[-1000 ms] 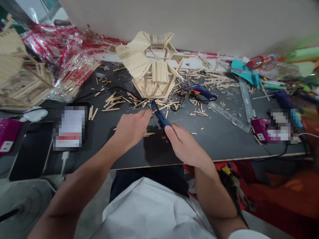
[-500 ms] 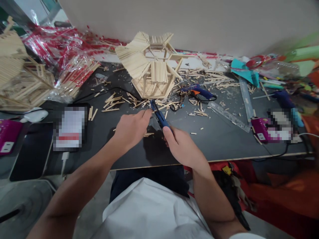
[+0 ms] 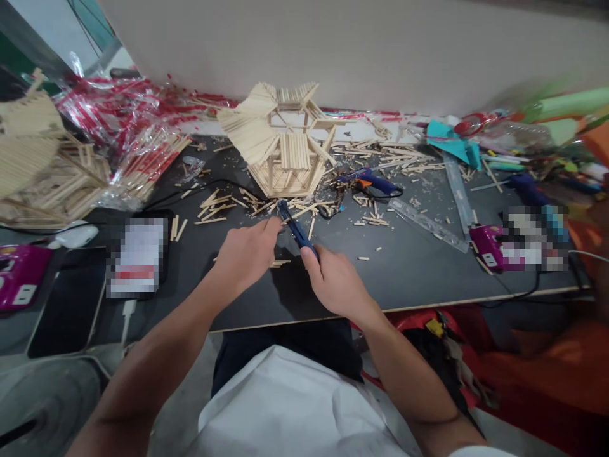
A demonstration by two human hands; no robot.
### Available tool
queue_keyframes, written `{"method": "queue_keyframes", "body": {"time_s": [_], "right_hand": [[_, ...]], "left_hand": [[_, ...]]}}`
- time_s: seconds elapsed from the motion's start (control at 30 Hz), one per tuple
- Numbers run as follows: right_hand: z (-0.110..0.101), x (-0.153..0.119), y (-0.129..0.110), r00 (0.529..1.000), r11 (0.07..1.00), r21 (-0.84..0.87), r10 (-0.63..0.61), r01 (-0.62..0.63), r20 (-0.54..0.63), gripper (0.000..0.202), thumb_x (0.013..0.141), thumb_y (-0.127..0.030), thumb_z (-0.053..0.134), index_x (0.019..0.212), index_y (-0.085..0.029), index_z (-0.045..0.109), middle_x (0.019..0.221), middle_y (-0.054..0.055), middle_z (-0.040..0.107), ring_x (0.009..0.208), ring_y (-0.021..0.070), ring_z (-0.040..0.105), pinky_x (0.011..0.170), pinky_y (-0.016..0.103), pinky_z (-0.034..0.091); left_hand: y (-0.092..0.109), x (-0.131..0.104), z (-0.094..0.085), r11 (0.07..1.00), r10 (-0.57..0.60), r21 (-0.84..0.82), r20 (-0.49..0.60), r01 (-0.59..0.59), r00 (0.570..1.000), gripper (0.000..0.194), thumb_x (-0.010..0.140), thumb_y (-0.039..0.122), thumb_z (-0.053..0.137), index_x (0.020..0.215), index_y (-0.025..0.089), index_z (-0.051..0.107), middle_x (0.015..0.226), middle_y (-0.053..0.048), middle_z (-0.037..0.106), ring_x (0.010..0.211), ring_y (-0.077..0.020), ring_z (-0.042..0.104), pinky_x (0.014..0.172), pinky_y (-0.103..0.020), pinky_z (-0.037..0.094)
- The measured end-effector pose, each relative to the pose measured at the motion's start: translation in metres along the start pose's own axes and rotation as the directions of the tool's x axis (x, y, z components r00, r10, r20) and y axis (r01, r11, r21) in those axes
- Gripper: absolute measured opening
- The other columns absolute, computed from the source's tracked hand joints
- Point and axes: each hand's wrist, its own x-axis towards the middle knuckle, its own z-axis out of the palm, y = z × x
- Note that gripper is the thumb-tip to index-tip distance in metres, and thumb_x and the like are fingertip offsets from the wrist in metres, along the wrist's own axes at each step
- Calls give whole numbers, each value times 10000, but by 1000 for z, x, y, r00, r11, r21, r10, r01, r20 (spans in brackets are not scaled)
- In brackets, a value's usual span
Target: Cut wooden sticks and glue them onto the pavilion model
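Note:
My right hand is wrapped around the handle of a blue hand cutter, which points up and to the left. My left hand is closed in a pinch close to the cutter's head, on a thin wooden stick whose end shows at the jaws. Most of that stick is hidden by the fingers. Just beyond the hands stands a six-sided model house built of wooden sticks. A few cut stick pieces lie on the dark table below the hands.
A glue gun lies right of the model, near a clear ruler. Loose sticks are scattered about. At left are a second stick model, wrapped stick bundles and two phones. A purple box is at right.
The view has shifted slightly, so the table sits a little lower in it. Both hands remain together at the cutter, with nothing let go.

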Motion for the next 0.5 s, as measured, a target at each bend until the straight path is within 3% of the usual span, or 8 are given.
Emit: {"method": "queue_keyframes", "body": {"time_s": [0.2,0.33,0.5], "right_hand": [[10,-3,-2,999,989,-141,39,-42,-29,451,1084,-457,273,962,-170,599,842,118,724,756,266,693,595,330,271],[8,-14,9,999,975,-219,27,-32,-27,455,1069,-501,307,977,-168,604,871,119,722,763,282,692,595,339,300],[11,-29,21,974,950,-303,3,-72,-224,506,1023,-565,402,1114,-118,621,989,166,692,918,325,661,747,381,437]], "left_hand": [[-10,-2,-8,998,34,-56,-1,-34,999,246,1007,181,356,1120,170,574,967,-110,739,883,-281,730,694,-331,478],[-24,-4,-16,990,138,-23,53,-137,989,279,1038,241,335,1092,166,598,954,-112,742,904,-285,723,744,-346,484],[-29,-3,-15,989,145,-4,33,-145,989,321,1056,279,341,1076,167,641,997,-101,745,960,-258,714,789,-318,476]]}}
